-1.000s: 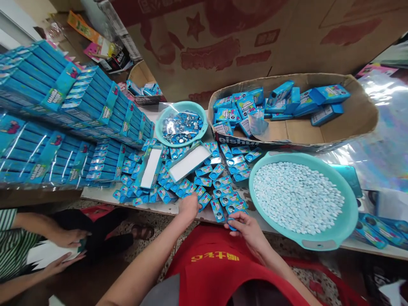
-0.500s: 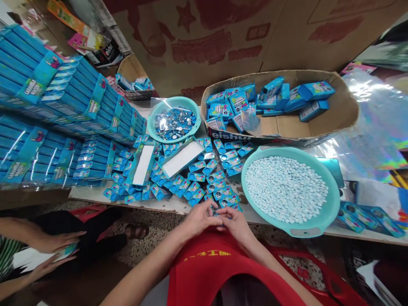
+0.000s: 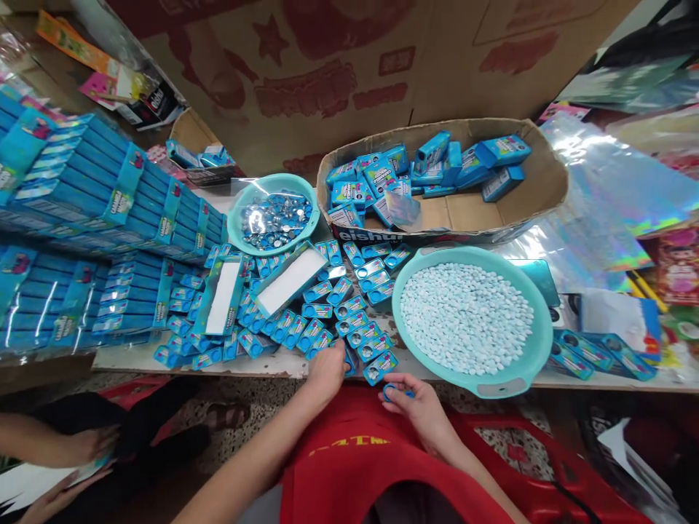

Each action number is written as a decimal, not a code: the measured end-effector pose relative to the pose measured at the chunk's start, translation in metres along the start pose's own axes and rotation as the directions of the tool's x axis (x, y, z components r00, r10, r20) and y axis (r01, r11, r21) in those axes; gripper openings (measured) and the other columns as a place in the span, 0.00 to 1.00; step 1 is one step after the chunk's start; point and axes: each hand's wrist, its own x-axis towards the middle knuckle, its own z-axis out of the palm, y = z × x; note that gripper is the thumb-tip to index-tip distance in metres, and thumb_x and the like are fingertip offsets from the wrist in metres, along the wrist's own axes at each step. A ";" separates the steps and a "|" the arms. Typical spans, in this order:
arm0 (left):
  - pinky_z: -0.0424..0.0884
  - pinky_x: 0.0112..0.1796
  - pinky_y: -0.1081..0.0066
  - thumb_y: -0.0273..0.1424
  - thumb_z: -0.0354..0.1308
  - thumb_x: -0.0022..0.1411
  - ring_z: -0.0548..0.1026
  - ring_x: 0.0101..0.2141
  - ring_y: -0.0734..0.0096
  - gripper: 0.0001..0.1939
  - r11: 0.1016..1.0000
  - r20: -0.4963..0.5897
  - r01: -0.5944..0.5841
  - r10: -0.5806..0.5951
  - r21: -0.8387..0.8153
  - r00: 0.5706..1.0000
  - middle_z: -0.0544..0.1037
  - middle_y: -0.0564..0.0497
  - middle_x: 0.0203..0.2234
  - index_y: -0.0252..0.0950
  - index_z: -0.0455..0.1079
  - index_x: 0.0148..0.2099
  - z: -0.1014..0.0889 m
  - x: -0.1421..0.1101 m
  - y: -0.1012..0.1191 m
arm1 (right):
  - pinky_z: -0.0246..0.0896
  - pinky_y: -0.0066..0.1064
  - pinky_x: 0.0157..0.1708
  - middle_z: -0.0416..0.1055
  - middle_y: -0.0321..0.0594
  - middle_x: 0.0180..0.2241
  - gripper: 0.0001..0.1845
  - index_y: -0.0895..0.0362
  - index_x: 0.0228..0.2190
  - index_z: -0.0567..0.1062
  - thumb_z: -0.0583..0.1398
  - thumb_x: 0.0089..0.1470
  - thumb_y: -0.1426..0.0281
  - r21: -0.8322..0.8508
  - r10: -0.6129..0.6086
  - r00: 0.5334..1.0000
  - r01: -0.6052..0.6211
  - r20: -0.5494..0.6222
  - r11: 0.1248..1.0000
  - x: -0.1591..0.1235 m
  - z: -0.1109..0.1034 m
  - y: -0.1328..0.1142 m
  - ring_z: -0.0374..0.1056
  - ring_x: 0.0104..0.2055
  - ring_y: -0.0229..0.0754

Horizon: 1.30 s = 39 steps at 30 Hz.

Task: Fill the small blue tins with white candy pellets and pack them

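My left hand point(image 3: 328, 372) is closed at the table's front edge. Its fingertips pinch a small blue candy box point(image 3: 351, 358), partly hidden by them. To its right, my right hand point(image 3: 423, 409) is held just off the edge, its fingers curled round a small blue piece with a rounded end point(image 3: 394, 393); the thumb and fingers cover part of it. Between and beyond the hands lie rows of small blue boxes point(image 3: 365, 333) with round holes, some showing silvery discs. A turquoise basin point(image 3: 401, 349) of pale blue candies stands right of them.
A smaller turquoise basin point(image 3: 234, 218) holds silver-and-blue round pieces. Behind stands a cut cardboard box point(image 3: 491, 215) with blue packets. Wrapped blue stacks point(image 3: 131, 196) rise at left. Two white-lined trays point(image 3: 292, 280) lie on the boxes. Another person's hands point(image 3: 81, 455) show at lower left.
My hands, together before, have moved apart: the left went forward to the boxes, the right drew away to the right with the small blue piece. The view has shifted rightward.
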 end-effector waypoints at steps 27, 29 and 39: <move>0.63 0.36 0.68 0.32 0.55 0.58 0.74 0.42 0.58 0.13 0.995 0.020 -0.097 0.098 -0.009 0.995 0.77 0.45 0.36 0.39 0.66 0.47 -0.005 0.009 -0.014 | 0.58 0.29 0.30 0.72 0.39 0.29 0.06 0.56 0.27 0.68 0.61 0.46 0.75 -0.962 -0.281 0.954 0.171 0.107 0.215 0.036 0.040 -0.022 0.70 0.32 0.43; 0.63 0.37 0.69 0.34 0.56 0.57 0.74 0.41 0.61 0.12 0.988 0.033 -0.143 0.145 -0.058 0.989 0.77 0.48 0.35 0.40 0.67 0.45 -0.012 0.006 -0.019 | 0.60 0.28 0.25 0.70 0.35 0.26 0.07 0.55 0.29 0.68 0.61 0.48 0.67 -0.871 -0.274 0.956 0.218 0.101 0.440 0.033 0.032 -0.023 0.68 0.25 0.39; 0.64 0.40 0.71 0.32 0.48 0.60 0.69 0.43 0.66 0.12 0.832 -0.219 -0.465 0.414 -0.302 0.883 0.70 0.49 0.42 0.40 0.71 0.43 -0.016 -0.018 0.039 | 0.60 0.39 0.51 0.61 0.51 0.56 0.48 0.52 0.61 0.39 0.56 0.50 0.48 -0.162 -0.403 0.915 0.402 0.031 0.901 0.024 0.036 -0.030 0.64 0.53 0.45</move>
